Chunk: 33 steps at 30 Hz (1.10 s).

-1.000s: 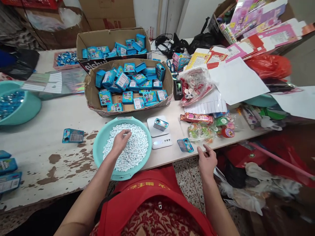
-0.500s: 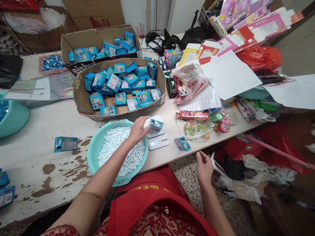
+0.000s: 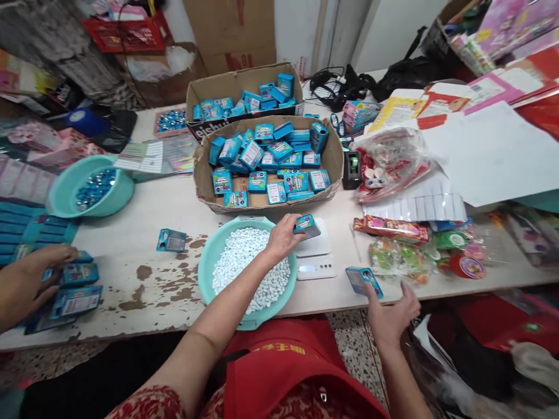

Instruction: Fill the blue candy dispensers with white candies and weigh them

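My left hand [image 3: 283, 237] pinches a small blue candy box [image 3: 307, 226] over the plate of a white digital scale [image 3: 315, 269]. Under my left forearm is a turquoise basin [image 3: 204, 273] of small white candies [image 3: 238, 250]. A second blue candy box [image 3: 358, 280] lies on the table right of the scale. My right hand [image 3: 391, 314] is at its right end, fingers spread, the thumb overlapping the box; whether it touches is unclear.
Two cardboard trays [image 3: 205, 198] hold many blue boxes. Another person's hand [image 3: 35, 282] is over blue boxes at the left. One blue box [image 3: 172, 240] lies alone. Another turquoise basin [image 3: 126, 189] holds shiny blue wrapped pieces. Packaged sweets [image 3: 397, 259] lie at the right.
The view has swung left, bringing another person's hand into sight. My right hand has come up to the box beside the scale, its fingers spreading. The box at my left hand has turned slightly.
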Each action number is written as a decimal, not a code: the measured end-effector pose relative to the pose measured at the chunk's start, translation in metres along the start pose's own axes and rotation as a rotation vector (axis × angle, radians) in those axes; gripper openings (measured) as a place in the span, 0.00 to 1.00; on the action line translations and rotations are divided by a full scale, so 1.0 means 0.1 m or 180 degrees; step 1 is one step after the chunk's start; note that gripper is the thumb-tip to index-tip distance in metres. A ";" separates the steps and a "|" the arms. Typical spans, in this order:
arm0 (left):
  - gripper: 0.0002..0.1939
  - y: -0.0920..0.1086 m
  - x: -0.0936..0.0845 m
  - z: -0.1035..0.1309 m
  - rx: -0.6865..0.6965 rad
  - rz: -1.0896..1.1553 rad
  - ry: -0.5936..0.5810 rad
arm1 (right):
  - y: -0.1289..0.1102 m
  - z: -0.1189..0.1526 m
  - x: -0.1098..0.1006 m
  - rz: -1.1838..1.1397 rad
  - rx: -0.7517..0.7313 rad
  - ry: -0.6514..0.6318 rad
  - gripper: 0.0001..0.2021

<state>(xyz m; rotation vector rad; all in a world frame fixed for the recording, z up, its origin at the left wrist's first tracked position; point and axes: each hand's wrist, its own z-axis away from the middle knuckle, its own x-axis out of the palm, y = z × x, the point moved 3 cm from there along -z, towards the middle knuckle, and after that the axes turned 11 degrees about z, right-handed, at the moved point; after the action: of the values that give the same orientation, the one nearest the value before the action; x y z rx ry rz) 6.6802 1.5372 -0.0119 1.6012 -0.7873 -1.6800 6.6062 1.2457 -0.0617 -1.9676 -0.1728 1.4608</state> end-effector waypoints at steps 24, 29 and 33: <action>0.16 -0.37 -0.09 0.76 -0.1970 0.5404 0.1673 | -1.47 0.44 0.41 -0.0886 -0.1094 -0.2395 0.21; 0.24 -0.31 -0.54 0.89 -0.0990 0.2555 0.1036 | -1.41 0.49 0.50 -0.1583 -0.0320 -0.2603 0.22; 0.24 0.05 -0.73 0.92 -0.0067 0.1647 -0.0204 | -1.61 0.65 0.54 -0.1804 -0.0930 -0.2774 0.21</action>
<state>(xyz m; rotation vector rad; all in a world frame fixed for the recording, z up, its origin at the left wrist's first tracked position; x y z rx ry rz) 6.5894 1.5908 0.0407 1.1971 -1.1017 -1.3590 6.6130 1.4228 -0.0213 -1.1734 -1.2634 1.8350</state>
